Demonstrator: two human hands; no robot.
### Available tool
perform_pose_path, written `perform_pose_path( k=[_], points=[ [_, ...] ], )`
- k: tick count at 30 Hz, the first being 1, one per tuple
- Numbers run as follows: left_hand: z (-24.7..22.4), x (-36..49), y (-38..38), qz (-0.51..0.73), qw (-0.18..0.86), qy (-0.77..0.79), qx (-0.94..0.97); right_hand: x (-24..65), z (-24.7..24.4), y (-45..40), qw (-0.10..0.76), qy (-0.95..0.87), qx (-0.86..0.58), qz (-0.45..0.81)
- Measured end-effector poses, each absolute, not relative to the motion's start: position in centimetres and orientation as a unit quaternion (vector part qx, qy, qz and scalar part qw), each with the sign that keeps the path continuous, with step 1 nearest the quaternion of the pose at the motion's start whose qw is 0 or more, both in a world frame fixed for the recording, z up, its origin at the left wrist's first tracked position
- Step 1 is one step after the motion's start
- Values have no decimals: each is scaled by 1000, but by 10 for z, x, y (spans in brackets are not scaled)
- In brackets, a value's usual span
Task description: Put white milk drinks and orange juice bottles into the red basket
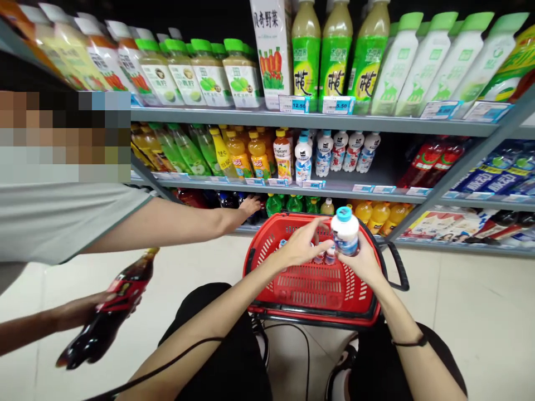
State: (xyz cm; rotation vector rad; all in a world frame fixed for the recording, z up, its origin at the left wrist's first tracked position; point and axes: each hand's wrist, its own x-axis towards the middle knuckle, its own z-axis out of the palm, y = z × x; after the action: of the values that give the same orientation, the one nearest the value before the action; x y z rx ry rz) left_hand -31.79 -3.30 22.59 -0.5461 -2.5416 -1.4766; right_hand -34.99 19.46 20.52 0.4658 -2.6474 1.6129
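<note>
My right hand [363,259] is wrapped round a white drink bottle [345,229] with a light blue cap and a blue label, upright above the basket. Just left of that bottle is my left hand [304,242], its fingers spread and curved, with nothing visible in it. Below both hands stands a red shopping basket [305,306] with slotted sides and a black handle. Inside it lie several small bottles [320,253], partly hidden by my left hand.
A co-worker's hand [251,206] reaches to the bottom shelf; the other holds a cola bottle [111,312]. Drink shelves [234,116] run across the front, with white yogurt-drink bottles [324,153] on the middle one. A black cable [307,345] hangs between my knees.
</note>
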Motion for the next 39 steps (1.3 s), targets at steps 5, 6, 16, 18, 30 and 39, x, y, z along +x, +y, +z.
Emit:
perform_pose_path(
  k=[5,6,16,18,30,39],
  points=[
    [222,-331,-44,-545,109,-815,-162,-355,201,187,-90,-939,172,285],
    [220,-334,-46,-558,74,-811,-160,-354,200,184,-107,-948,172,246],
    [135,-378,-40,-253,-144,-937,-193,-349,202,167,-251,-954,157,46],
    [99,-377,-35,-215,-167,-949,-156,-351,207,168,-291,-945,151,15],
    [16,-378,-50,-91,-212,-973,32,-355,225,175,-339,-928,157,-17],
    [28,-367,-29,-70,-216,-968,107,-350,229,169,-341,-926,160,-14]
  ],
)
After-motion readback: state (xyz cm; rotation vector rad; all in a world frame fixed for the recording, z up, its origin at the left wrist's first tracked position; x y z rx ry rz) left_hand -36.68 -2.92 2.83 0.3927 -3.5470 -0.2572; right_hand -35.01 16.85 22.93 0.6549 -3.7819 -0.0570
